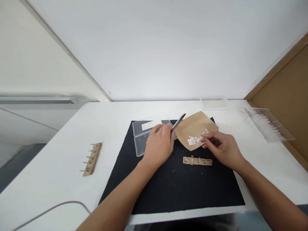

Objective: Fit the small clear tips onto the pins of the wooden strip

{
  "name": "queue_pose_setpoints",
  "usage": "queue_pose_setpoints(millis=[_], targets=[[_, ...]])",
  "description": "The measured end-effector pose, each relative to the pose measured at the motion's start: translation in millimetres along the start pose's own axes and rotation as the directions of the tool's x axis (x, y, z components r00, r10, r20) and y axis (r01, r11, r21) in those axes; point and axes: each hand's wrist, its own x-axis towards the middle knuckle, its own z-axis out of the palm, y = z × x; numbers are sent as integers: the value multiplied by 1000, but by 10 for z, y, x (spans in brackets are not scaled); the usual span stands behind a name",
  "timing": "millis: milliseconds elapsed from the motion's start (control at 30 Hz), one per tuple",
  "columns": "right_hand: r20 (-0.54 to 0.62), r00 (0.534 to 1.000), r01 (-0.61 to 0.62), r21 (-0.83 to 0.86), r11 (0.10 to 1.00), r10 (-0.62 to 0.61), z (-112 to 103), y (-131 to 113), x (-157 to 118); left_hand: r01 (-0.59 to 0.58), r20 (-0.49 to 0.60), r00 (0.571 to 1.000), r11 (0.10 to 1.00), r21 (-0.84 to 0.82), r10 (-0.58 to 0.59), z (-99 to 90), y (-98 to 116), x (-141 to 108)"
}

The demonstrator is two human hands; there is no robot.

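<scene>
From my remote seat I see, at left on the white table (60, 189), a brown strip with metal fittings (92, 159); on the black mat (183, 195), an open clear case (140, 142) lies partly behind the left hand (160, 144), its fingers wrapped around a slim grey tool (178, 121); to the right, brown paper (194, 123) bears small white pieces (193, 140), a second strip (201, 163) lying nearer; the right hand (222, 147) has its fingertips close together beside those pieces, and I cannot tell whether they pinch one.
</scene>
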Motion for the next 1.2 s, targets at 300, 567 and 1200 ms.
queue_pose_setpoints(millis=[300, 567, 1200], targets=[[5, 995, 99, -21, 995, -99, -25, -126, 21, 131, 242, 967, 973, -192, -83, -39, 296, -132], [-40, 987, 152, -33, 988, -153, -36, -95, 14, -77, 103, 987, 930, -360, 122, -28, 207, -36], [-260, 936, 172, -249, 953, -237, 94, -152, 49, 95, -31, 989, 781, -617, -145, 74, 383, -83]])
